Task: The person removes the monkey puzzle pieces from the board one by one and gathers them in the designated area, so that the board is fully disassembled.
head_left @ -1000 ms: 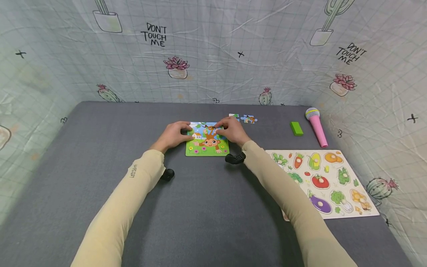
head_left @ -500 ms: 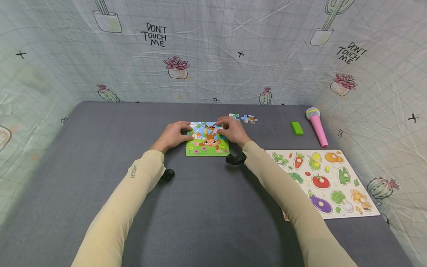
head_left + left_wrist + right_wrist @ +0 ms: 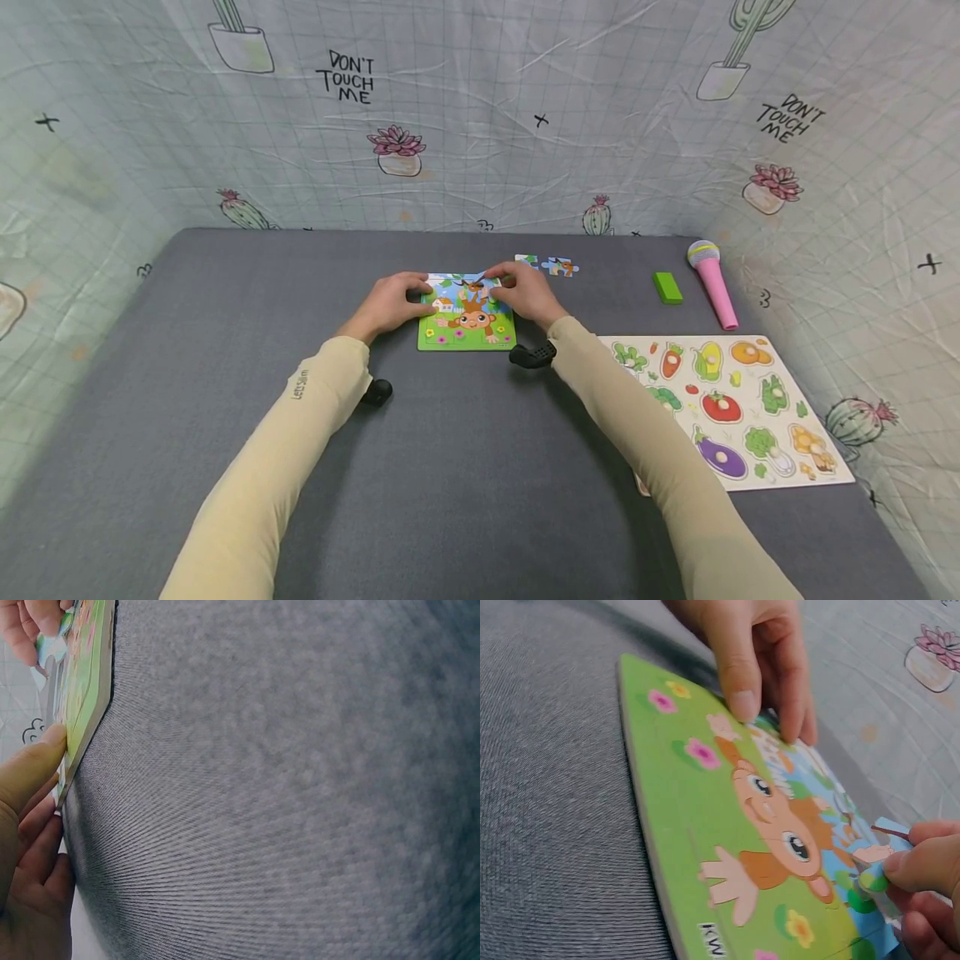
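Note:
A monkey jigsaw puzzle (image 3: 468, 329) lies on the grey table in front of me, its green lower part toward me. My left hand (image 3: 393, 304) holds its left edge, the thumb on the rim and the fingers along the side, as the left wrist view shows. At the upper right of the picture my right hand (image 3: 525, 292) pinches a puzzle piece (image 3: 874, 855) between thumb and fingers. That piece, with blue sky and green leaf, is tilted up from the board in the right wrist view. Part of it is hidden behind the fingertips.
Two loose puzzle pieces, one partly covered (image 3: 527, 260) and one whole (image 3: 561, 267), lie behind my right hand. Farther right are a green block (image 3: 667, 287) and a pink toy microphone (image 3: 714, 283). A vegetable peg board (image 3: 757, 417) lies partly under my right forearm.
My right hand has shifted slightly to the right, and the piece it pinches now tilts up more from the board. The left hand and the board stay in place.

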The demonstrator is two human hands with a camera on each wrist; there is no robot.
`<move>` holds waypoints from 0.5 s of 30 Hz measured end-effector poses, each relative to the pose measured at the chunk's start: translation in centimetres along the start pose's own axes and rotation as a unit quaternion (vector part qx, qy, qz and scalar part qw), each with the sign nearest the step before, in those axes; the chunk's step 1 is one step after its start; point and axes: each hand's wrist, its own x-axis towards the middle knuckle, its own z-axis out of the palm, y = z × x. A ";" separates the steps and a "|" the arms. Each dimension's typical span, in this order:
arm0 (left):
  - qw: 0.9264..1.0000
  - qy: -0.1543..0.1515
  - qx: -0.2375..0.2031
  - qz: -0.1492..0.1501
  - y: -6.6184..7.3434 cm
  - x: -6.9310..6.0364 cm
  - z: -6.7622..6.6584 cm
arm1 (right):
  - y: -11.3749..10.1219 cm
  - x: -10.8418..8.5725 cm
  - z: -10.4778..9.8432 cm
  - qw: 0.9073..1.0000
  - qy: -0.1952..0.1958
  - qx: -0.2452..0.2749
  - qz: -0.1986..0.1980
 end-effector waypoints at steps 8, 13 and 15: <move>1.000 0.001 0.000 -0.002 -0.1 0.0 0.0 | 0.3 0.0 -1.3 0.997 0.020 0.070 0.017; 1.000 0.001 0.001 0.003 -0.1 0.1 0.0 | 0.8 -0.2 -2.7 0.992 0.048 0.113 0.036; 1.000 0.001 0.001 0.003 -0.1 0.1 0.0 | 1.2 -0.3 -3.4 0.990 0.060 0.124 0.041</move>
